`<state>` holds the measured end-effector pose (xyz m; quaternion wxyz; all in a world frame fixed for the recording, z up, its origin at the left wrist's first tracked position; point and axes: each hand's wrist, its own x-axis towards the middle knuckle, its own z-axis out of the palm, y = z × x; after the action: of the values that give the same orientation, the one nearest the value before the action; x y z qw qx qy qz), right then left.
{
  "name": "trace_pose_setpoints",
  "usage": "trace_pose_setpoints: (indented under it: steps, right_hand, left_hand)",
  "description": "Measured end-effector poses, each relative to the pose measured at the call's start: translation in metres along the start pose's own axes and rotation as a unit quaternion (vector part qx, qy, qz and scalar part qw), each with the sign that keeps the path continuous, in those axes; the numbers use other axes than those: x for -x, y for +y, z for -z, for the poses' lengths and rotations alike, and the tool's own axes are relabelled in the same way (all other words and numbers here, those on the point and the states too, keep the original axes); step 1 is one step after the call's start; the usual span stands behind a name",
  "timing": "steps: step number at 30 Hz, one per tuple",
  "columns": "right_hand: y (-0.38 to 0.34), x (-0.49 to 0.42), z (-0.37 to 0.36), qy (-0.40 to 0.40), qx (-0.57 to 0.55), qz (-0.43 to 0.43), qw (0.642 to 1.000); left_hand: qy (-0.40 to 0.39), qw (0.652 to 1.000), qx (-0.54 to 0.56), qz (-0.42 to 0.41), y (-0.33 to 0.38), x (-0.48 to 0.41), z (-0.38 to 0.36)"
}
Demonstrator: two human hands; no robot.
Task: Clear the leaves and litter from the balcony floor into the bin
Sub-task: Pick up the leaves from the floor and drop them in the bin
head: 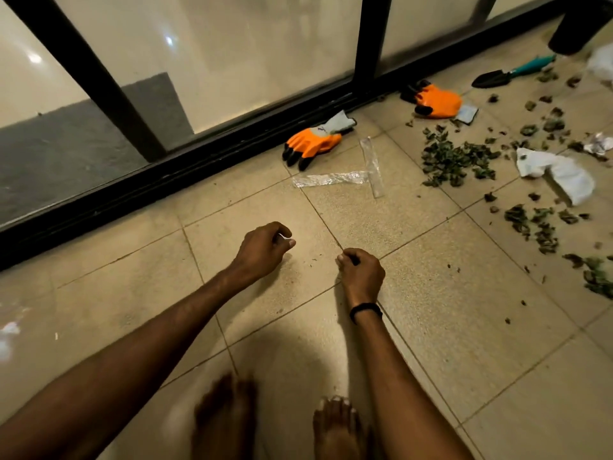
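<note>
Dry green leaves (454, 161) lie in a heap on the tiled floor at the right, and more leaves (534, 224) are scattered nearer me. Crumpled white paper (557, 171) sits between the heaps. Two clear plastic wrappers (335, 179) lie crossed near the window rail. My left hand (265, 250) and my right hand (360, 273) hover over bare tile in the middle, both with fingers curled in; nothing shows in either. A dark cylinder that may be the bin (580, 24) stands at the top right.
Two orange work gloves (315, 144) (434, 99) lie by the black window rail (199, 164). A black trowel with a teal handle (510, 73) lies near the cylinder, with more white litter (600, 142) beyond. My bare feet (335, 426) are at the bottom edge.
</note>
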<state>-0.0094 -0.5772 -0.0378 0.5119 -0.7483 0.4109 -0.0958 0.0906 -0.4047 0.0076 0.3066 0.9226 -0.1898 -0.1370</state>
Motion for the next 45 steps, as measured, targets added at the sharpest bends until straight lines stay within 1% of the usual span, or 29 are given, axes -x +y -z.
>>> trace_pose_setpoints:
  steps: [3, 5, 8, 12, 15, 19, 24, 28, 30, 33, 37, 39, 41, 42, 43, 45]
  right_hand:
    - [0.000, -0.003, 0.009, -0.023, 0.014, -0.004, 1.000]
    - [0.000, -0.008, 0.013, -0.040, 0.015, 0.004, 0.999]
    - [0.000, -0.020, 0.017, -0.053, 0.010, 0.017, 0.998]
    - [0.007, -0.035, 0.026, -0.032, 0.010, 0.033, 0.999]
    - [0.016, -0.038, 0.036, 0.004, 0.002, 0.027, 1.000]
    - [0.035, -0.043, 0.047, 0.066, 0.041, 0.029, 0.997]
    - [0.047, -0.046, 0.067, 0.166, 0.042, -0.007, 0.985]
    - [0.059, -0.046, 0.094, 0.274, 0.033, -0.042, 0.960]
    - [0.066, -0.043, 0.111, 0.310, 0.059, -0.044, 0.948]
    - [0.084, -0.034, 0.135, 0.339, 0.109, -0.047, 0.933]
    - [0.101, -0.019, 0.162, 0.391, 0.114, -0.083, 0.909]
    - [0.107, -0.013, 0.174, 0.404, 0.111, -0.090, 0.904]
    - [0.114, -0.009, 0.187, 0.402, 0.116, -0.088, 0.904]
    - [0.119, -0.008, 0.194, 0.399, 0.122, -0.087, 0.904]
    - [0.124, -0.008, 0.200, 0.398, 0.126, -0.091, 0.904]
    - [0.133, -0.009, 0.210, 0.399, 0.122, -0.114, 0.902]
  left_hand:
    - [-0.024, 1.000, 0.002, -0.009, -0.005, -0.004, -0.006]
    - [-0.025, 0.999, 0.005, -0.019, -0.006, -0.012, -0.015]
    - [-0.003, 0.999, -0.007, -0.045, -0.002, -0.031, -0.040]
    - [0.036, 0.998, -0.010, -0.052, 0.011, -0.053, -0.070]
    - [0.049, 0.997, -0.049, -0.043, 0.017, -0.062, -0.085]
    - [0.049, 0.987, -0.131, -0.084, 0.017, -0.065, -0.104]
    - [0.008, 0.986, -0.130, -0.104, 0.028, -0.049, -0.132]
    - [-0.048, 0.976, -0.121, -0.176, 0.057, -0.035, -0.166]
    - [-0.074, 0.964, -0.120, -0.227, 0.075, -0.030, -0.182]
    - [-0.115, 0.948, -0.120, -0.270, 0.105, -0.025, -0.203]
    - [-0.146, 0.938, -0.128, -0.287, 0.156, -0.019, -0.238]
    - [-0.168, 0.930, -0.106, -0.311, 0.182, -0.017, -0.255]
    - [-0.190, 0.929, -0.047, -0.314, 0.203, -0.016, -0.267]
    - [-0.192, 0.934, -0.019, -0.302, 0.209, -0.017, -0.269]
    - [-0.175, 0.942, -0.010, -0.288, 0.211, -0.018, -0.270]
    - [-0.109, 0.962, -0.051, -0.245, 0.205, -0.020, -0.267]
